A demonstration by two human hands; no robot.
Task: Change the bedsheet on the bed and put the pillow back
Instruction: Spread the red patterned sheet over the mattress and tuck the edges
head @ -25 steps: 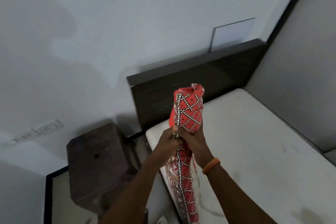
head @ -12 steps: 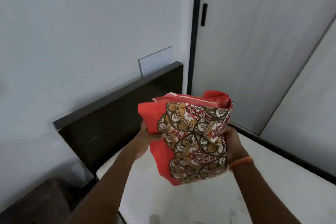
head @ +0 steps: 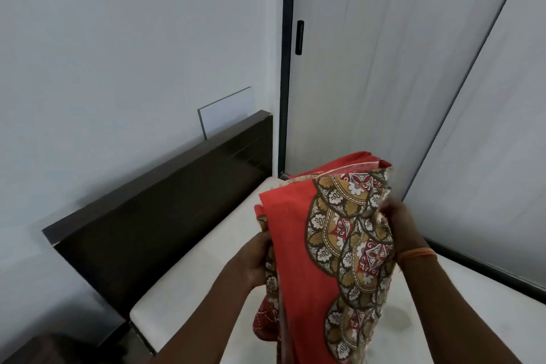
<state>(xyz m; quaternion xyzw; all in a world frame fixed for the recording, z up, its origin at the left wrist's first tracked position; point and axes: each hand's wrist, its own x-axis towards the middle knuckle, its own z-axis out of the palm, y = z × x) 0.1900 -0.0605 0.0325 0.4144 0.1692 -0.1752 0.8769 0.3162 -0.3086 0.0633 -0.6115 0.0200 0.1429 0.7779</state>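
Both hands hold a folded red bedsheet (head: 298, 245) up in front of the person, above the bare white mattress (head: 189, 284). Left hand (head: 255, 260) grips the sheet's left edge, fingers curled round the fabric; part of that grip is hidden behind the cloth. Right hand (head: 397, 226) grips the right edge, fingers tucked into the folds, an orange band (head: 418, 253) on its wrist. The sheet is plain red on the left, brown, white and maroon floral print on the right, its lower part hanging loose toward the mattress. Dark wooden headboard (head: 165, 207) stands against the pale wall (head: 118, 53). Grey wardrobe door (head: 384, 68) with black handle (head: 299, 37) behind. Pillow not in view.
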